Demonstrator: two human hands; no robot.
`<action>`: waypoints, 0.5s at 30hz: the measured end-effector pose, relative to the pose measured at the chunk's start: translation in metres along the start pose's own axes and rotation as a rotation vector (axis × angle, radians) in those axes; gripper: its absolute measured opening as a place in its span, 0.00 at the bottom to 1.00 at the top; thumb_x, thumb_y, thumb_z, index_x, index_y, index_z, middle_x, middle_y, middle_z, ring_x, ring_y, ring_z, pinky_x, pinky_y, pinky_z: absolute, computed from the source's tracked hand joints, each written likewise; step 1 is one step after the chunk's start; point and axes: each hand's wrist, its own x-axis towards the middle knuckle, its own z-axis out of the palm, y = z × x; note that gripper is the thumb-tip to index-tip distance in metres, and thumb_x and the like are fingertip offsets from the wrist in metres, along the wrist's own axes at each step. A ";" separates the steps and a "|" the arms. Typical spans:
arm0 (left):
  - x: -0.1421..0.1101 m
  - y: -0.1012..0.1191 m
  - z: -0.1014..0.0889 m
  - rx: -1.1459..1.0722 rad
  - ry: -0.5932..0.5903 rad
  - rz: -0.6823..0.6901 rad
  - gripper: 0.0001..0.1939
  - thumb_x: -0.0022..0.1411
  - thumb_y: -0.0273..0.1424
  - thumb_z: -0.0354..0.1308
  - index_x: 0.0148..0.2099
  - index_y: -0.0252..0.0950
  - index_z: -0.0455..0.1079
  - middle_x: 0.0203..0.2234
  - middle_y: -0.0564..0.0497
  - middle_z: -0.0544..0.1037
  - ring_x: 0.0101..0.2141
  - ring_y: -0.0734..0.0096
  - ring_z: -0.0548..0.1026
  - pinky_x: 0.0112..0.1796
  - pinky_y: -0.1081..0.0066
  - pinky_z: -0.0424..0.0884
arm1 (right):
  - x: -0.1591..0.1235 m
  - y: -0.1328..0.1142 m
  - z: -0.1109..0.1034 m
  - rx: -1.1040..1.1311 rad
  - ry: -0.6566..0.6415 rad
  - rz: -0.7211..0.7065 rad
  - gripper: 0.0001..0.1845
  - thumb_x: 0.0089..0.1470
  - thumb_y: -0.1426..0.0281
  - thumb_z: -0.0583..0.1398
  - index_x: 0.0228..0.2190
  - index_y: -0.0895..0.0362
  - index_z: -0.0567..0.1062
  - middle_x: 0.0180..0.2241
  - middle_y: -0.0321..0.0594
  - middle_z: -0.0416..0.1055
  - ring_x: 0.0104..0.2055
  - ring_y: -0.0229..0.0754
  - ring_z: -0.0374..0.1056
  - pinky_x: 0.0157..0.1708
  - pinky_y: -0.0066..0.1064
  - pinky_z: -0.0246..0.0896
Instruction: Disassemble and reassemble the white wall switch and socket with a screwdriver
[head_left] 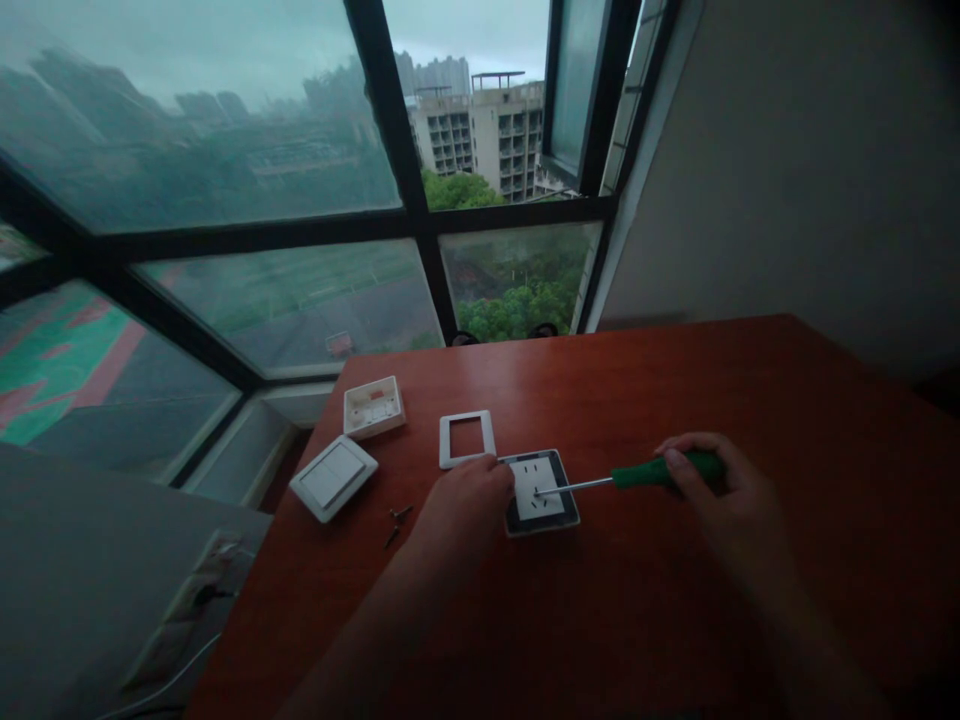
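Head view: the socket (550,503) lies around the middle of the table (675,385), between the hands. The right hand (712,478) grasps the screwdriver (637,474), its tip at the socket's face. The left hand (474,492) touches the socket's left side; whether it grips, I cannot tell. Just beyond that hand lies the frame (445,440); screws (401,515) lie left of its wrist. The box (373,410) sits by the far-left corner, the switch (334,478) near the left edge. Tabletop stretches from the frame to the far-right corner; windows (517,275) rise beyond the far edge.
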 end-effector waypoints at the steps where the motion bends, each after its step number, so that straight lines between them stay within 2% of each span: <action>1: 0.001 0.001 -0.001 0.026 0.000 0.006 0.09 0.67 0.25 0.49 0.37 0.35 0.70 0.36 0.46 0.75 0.36 0.63 0.75 0.36 0.67 0.70 | -0.001 -0.001 0.000 -0.003 0.003 -0.006 0.14 0.54 0.56 0.59 0.35 0.53 0.72 0.38 0.42 0.74 0.39 0.47 0.71 0.34 0.37 0.69; 8: 0.006 0.007 -0.007 0.141 -0.043 0.020 0.08 0.62 0.20 0.50 0.38 0.33 0.70 0.34 0.44 0.76 0.35 0.60 0.76 0.35 0.65 0.72 | -0.003 -0.001 -0.002 -0.018 -0.012 -0.029 0.14 0.54 0.55 0.59 0.35 0.52 0.71 0.38 0.41 0.74 0.40 0.48 0.70 0.37 0.41 0.68; 15: 0.002 0.010 -0.010 0.166 -0.060 0.050 0.09 0.61 0.19 0.51 0.36 0.34 0.71 0.37 0.44 0.77 0.38 0.60 0.76 0.38 0.65 0.72 | -0.006 -0.004 0.000 -0.025 -0.033 -0.009 0.13 0.54 0.56 0.60 0.35 0.51 0.71 0.38 0.41 0.74 0.39 0.47 0.71 0.35 0.39 0.68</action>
